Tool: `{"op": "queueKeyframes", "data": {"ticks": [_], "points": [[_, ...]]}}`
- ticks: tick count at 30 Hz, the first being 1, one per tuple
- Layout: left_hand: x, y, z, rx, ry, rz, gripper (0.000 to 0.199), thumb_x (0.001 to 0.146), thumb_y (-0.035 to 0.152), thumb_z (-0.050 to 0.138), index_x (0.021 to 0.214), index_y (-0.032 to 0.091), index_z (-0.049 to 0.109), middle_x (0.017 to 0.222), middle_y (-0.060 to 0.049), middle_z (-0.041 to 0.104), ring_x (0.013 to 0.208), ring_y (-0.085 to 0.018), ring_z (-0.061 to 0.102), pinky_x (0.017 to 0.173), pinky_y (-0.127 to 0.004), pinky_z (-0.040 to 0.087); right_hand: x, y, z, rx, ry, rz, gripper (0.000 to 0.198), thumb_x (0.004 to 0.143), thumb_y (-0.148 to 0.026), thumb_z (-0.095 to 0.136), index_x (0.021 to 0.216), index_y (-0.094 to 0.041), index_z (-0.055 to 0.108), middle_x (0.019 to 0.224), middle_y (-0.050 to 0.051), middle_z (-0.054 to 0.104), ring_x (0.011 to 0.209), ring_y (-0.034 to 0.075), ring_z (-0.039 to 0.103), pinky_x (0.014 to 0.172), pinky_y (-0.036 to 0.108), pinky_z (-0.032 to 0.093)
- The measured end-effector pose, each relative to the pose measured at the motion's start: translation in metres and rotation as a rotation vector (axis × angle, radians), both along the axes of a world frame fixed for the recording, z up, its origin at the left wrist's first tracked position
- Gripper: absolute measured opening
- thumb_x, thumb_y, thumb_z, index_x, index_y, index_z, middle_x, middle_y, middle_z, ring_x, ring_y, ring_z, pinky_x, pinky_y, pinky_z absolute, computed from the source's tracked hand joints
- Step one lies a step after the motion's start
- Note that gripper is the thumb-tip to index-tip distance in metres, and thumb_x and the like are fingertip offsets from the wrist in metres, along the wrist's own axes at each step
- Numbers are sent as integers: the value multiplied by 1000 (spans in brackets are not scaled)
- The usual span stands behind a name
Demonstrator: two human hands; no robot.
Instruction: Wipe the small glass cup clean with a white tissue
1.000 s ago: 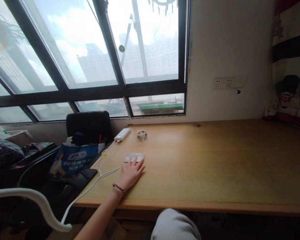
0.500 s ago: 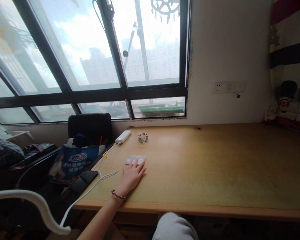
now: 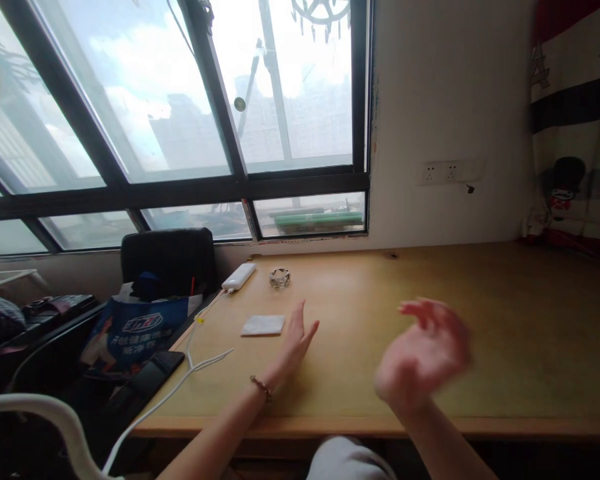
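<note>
My left hand is on edge at the wooden desk, fingers stretched out and holding nothing. Just left of it lies a flat, white, folded square that looks like tissue or cloth, apart from my fingers. My right hand hangs raised above the desk on the right, palm partly turned up. Its fingers are loosely curved and blurred by motion, with nothing visible in them. Behind the white square stands an openwork metal ring-shaped piece.
A white power bank with a white cable rests along the desk's left edge. A black phone sits near that edge. To the left, a blue bag is on a black chair. Curtains hang at the right.
My left hand has come off the white folded square and moved right, turning onto its edge. My right hand has come into view, raised over the desk. The view has shifted slightly.
</note>
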State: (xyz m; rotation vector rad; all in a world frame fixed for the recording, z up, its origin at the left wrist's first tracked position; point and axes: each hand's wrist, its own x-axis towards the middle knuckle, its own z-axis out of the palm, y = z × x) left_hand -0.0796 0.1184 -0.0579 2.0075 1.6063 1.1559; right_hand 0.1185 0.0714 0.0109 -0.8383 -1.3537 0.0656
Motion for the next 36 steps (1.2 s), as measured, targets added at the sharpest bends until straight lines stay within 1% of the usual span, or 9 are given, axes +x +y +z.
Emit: {"op": "queueKeyframes", "data": {"ticks": [2,5,7,9,11,14,20,23,36], "points": [[39,21,7,-56,-337,-16,61,81,46,39,131,15,23,136,-15,27,123,-22,29,100,-38,24,-15,27,-11,-77,87,29,34,83,-37,41,111,-19,45,105,10,51,88,18,52,74,37,45],[93,55,6,-101,-727,-101,47,81,45,38,119,16,40,115,-14,50,103,-19,50,89,-33,38,-29,75,-41,-308,208,129,29,83,-37,35,99,-17,50,93,8,57,74,15,54,68,31,45],[117,72,-3,-116,-816,-121,37,81,41,38,102,14,53,97,-11,59,90,-17,55,84,-31,41,-29,100,-64,-431,203,145,29,81,-41,36,86,-17,53,82,7,59,72,16,54,67,29,43],[130,80,-14,-147,-834,-132,30,77,38,45,84,12,58,82,-8,62,79,-16,57,77,-29,44,-24,114,-82,-539,245,105,31,79,-44,37,75,-18,53,74,6,59,68,17,54,65,28,42],[133,80,-22,-163,-836,-182,26,73,36,50,78,12,59,75,-7,62,72,-15,57,72,-28,45,-18,118,-91,-608,315,97,31,78,-46,37,72,-19,52,71,5,60,66,17,55,63,27,42],[129,72,-27,-162,-852,-255,24,70,34,53,77,12,59,73,-5,62,69,-14,56,68,-25,44,-15,112,-90,-647,349,126,32,77,-47,38,72,-19,52,71,4,61,66,16,56,62,26,43],[122,70,-24,-188,-932,-170,23,67,34,54,70,12,58,70,-6,62,63,-13,55,61,-24,44,-24,100,-84,-662,178,194,40,78,-49,36,77,-17,59,78,8,64,73,19,59,67,28,44],[123,71,-24,-195,-945,-181,24,66,35,54,69,12,57,70,-6,61,63,-13,55,60,-24,44,-24,99,-84,-653,159,203,43,79,-50,34,82,-16,61,81,9,65,76,19,59,69,28,44],[122,72,-32,-161,-848,-187,23,71,34,50,69,12,57,66,-4,59,62,-12,52,58,-23,42,-21,98,-82,-648,147,177,43,80,-46,32,82,-15,62,81,10,65,76,20,59,69,28,44]]}}
